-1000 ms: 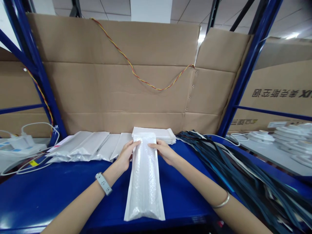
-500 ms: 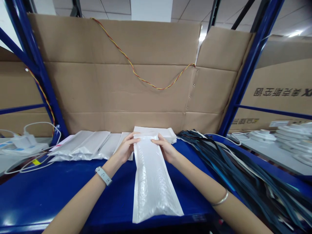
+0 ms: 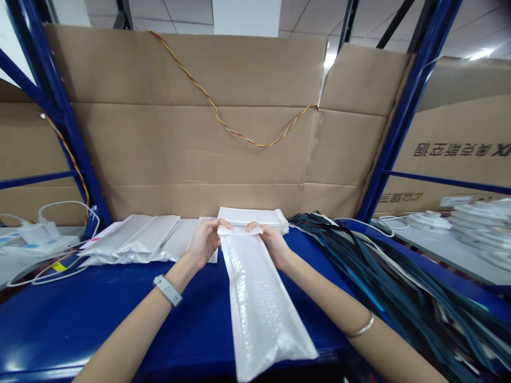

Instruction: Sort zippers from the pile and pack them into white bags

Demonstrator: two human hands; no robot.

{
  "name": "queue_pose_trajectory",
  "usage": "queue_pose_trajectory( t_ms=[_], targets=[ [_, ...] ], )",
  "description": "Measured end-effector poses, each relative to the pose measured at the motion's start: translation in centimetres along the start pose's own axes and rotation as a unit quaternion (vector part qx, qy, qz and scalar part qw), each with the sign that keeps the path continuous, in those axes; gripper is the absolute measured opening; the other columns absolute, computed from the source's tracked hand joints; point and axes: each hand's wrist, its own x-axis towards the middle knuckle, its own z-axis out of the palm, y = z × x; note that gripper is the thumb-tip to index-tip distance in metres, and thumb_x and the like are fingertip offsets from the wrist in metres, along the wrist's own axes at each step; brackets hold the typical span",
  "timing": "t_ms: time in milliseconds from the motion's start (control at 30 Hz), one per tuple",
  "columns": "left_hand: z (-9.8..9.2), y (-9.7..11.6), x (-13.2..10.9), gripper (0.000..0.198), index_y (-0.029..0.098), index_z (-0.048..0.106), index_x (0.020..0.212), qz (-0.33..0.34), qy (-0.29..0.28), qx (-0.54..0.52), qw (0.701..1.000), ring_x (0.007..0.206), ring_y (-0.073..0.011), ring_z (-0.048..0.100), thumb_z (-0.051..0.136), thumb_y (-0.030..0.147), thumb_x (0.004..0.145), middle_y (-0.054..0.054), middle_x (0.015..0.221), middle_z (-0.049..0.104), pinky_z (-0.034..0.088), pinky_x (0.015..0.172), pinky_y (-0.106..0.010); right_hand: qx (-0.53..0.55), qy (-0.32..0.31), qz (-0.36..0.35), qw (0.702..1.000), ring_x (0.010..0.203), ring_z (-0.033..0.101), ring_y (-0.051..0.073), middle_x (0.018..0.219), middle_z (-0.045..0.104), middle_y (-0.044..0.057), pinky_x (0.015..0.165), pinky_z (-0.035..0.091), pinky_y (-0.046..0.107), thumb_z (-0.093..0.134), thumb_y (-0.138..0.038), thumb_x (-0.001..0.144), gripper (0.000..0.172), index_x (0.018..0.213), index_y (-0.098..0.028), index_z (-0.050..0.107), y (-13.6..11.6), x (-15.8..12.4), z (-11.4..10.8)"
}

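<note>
A long white bubble mailer (image 3: 263, 303) lies lengthwise in front of me, its near end bulging at the front edge of the blue table. Its flap is folded over at the far end. My left hand (image 3: 206, 240) pinches the left corner of that fold, thumb on top. At the right corner my right hand (image 3: 269, 242) grips the same fold with thumb and fingers. Just behind the hands sits a stack of flat white mailers (image 3: 255, 215). Several filled white mailers (image 3: 139, 236) lie overlapping to the left of my left hand.
A bundle of dark straps (image 3: 383, 282) spreads over the right side of the blue table (image 3: 99, 314). White cables and a power strip (image 3: 35, 239) are at the left. A cardboard panel (image 3: 191, 143) closes off the back; coiled white cables (image 3: 483, 229) stand far right.
The flap, flat under both hands before, is now folded over toward me. The mailer's near end has swung to the right and closer to me.
</note>
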Motion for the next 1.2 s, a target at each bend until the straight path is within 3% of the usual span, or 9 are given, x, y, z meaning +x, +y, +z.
queue_pose_trajectory(
  t_ms=[167,300,400,500,667,767,867,967,1200],
  targets=[
    [0.0,0.2,-0.3,0.015,0.016,0.066,0.077,0.013,0.011,0.148,0.989,0.070,-0.0148,0.053,0.062,0.029,0.071,-0.003,0.077,0.060,0.039,0.060,-0.023,0.016,-0.021,-0.022,0.999,0.067,0.053,0.017,0.071,0.058,0.001,0.063,0.041,0.028,0.042,-0.044,0.077,0.029,0.076,-0.020,0.059,0.2,0.1,-0.3],
    [0.0,0.1,-0.4,0.017,0.017,0.067,0.084,0.019,0.006,0.221,0.975,0.070,-0.0144,0.054,0.062,0.027,0.071,-0.004,0.083,0.063,0.038,0.058,-0.023,-0.032,-0.009,-0.036,0.999,0.069,0.053,0.014,0.076,0.059,-0.002,0.064,0.040,0.025,0.064,-0.040,0.071,0.022,0.081,-0.021,0.058,0.8,0.1,-0.6],
    [0.0,-0.3,-0.4,0.026,0.020,0.065,0.095,0.030,0.020,0.210,0.977,0.070,-0.0138,0.054,0.064,0.026,0.070,-0.003,0.085,0.062,0.037,0.055,-0.022,-0.046,-0.003,-0.043,0.998,0.072,0.055,0.013,0.084,0.061,-0.002,0.066,0.041,0.025,0.073,-0.032,0.065,0.035,0.095,-0.024,0.057,1.2,0.3,-0.9],
    [0.0,-0.7,-0.6,0.037,0.022,0.060,0.105,-0.042,0.033,0.149,0.987,0.072,-0.0156,0.057,0.066,0.034,0.071,-0.005,0.087,0.062,0.038,0.055,-0.022,-0.022,-0.005,-0.026,0.999,0.070,0.056,0.013,0.083,0.061,-0.002,0.067,0.042,0.025,0.074,-0.033,0.063,0.042,0.100,-0.023,0.057,1.5,0.6,-1.3],
    [0.5,-1.0,-0.9,0.033,0.019,0.057,0.095,-0.122,0.012,0.104,0.987,0.056,-0.0124,0.054,0.065,0.040,0.071,-0.004,0.075,0.061,0.031,0.045,-0.020,-0.017,-0.030,-0.012,0.999,0.072,0.057,0.014,0.086,0.061,0.000,0.068,0.043,0.027,0.072,-0.036,0.066,0.041,0.100,-0.022,0.055,2.0,0.7,-1.4],
    [0.8,-1.0,-0.9,0.024,0.020,0.052,0.087,-0.076,0.025,0.148,0.986,0.039,-0.0067,0.039,0.065,0.032,0.070,0.005,0.055,0.048,0.020,0.039,-0.018,-0.108,0.020,-0.053,0.993,0.078,0.056,0.016,0.092,0.059,0.001,0.073,0.044,0.031,0.071,-0.036,0.066,0.044,0.104,-0.024,0.053,2.1,0.5,-1.1],
    [0.9,-1.2,-0.7,0.020,0.021,0.051,0.084,-0.034,0.066,0.204,0.976,0.035,-0.0053,0.032,0.063,0.024,0.069,0.008,0.048,0.041,0.017,0.038,-0.018,-0.274,0.093,-0.174,0.941,0.087,0.053,0.018,0.095,0.058,0.002,0.081,0.041,0.034,0.075,-0.031,0.061,0.035,0.091,-0.023,0.059,2.0,0.4,-0.4],
    [0.9,-1.4,-0.7,0.015,0.020,0.053,0.079,0.000,0.081,0.213,0.974,0.037,-0.0052,0.033,0.063,0.022,0.067,0.007,0.049,0.042,0.017,0.038,-0.018,-0.310,0.013,-0.186,0.932,0.081,0.054,0.018,0.086,0.060,0.003,0.078,0.042,0.034,0.065,-0.036,0.073,0.019,0.085,-0.022,0.064,1.9,0.2,0.5],
    [1.6,-0.6,-1.0,0.030,0.018,0.052,0.073,-0.057,0.048,0.157,0.985,0.039,-0.0086,0.041,0.057,0.048,0.076,0.003,0.052,0.045,0.025,0.037,-0.020,-0.136,-0.085,-0.069,0.985,0.078,0.059,0.018,0.084,0.065,0.007,0.074,0.044,0.032,0.047,-0.053,0.084,0.041,0.088,-0.017,0.065,0.7,-1.4,2.3]
  ],
)
